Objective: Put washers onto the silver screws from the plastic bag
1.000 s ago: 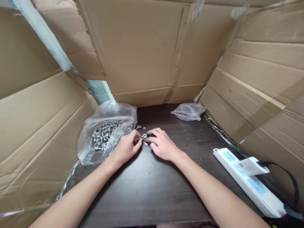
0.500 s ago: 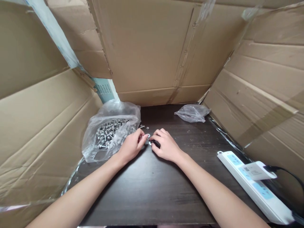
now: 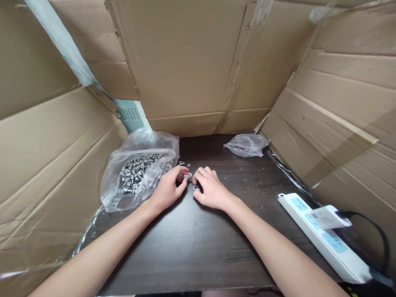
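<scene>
Left hand, half-curled, holds a bolt (right hand, curled, touches a ring).

Taped cardboard walls around a tabletop show a makeshift workstation

Bolt, centre: too small to tell whether the left hand gripped it. Washer, centre: partly hidden by the right hand. Teal panel, left of centre: print was illegible. Forearms, lower left and right: were cut off by the bottom edge.
</scene>
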`<state>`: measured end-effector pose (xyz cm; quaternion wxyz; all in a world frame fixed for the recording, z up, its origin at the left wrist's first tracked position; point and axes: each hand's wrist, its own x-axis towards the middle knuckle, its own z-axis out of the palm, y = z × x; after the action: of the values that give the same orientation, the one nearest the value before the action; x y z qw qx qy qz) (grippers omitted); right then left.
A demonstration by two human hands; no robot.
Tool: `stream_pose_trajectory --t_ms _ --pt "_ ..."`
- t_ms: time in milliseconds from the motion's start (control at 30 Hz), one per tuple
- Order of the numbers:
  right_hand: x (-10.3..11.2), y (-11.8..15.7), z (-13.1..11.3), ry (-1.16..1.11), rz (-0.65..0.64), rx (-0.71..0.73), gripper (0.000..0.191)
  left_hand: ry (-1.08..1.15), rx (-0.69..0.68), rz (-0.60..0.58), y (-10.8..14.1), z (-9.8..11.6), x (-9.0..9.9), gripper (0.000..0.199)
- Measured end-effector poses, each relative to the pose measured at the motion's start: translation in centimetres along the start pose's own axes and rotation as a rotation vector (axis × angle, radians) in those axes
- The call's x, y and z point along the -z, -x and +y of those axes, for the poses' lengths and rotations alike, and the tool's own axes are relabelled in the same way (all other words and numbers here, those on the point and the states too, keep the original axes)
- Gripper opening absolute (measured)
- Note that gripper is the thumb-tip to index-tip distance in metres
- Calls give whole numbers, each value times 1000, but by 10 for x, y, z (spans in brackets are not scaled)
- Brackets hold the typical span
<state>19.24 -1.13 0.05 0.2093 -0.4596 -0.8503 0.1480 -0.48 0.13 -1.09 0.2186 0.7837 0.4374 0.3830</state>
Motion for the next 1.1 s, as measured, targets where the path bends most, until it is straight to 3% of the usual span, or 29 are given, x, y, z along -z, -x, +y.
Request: stream_pose_trajectory --t_ms 300,600,900,1100 --pt "-2 -1 4 -85 81 65 11 -116 -85 -14 0 1 3 15" --pt "-9 -5 14 -189 291 -114 7 -124 -156 -84 2 -2 1 18" --pt "-13 -4 10 -329 321 9 11 -134 -177 -105 2 -3 0 17" --pt "-13 -5 8 -410 363 37 12 -155 -161 -59 3 -4 -1 16"
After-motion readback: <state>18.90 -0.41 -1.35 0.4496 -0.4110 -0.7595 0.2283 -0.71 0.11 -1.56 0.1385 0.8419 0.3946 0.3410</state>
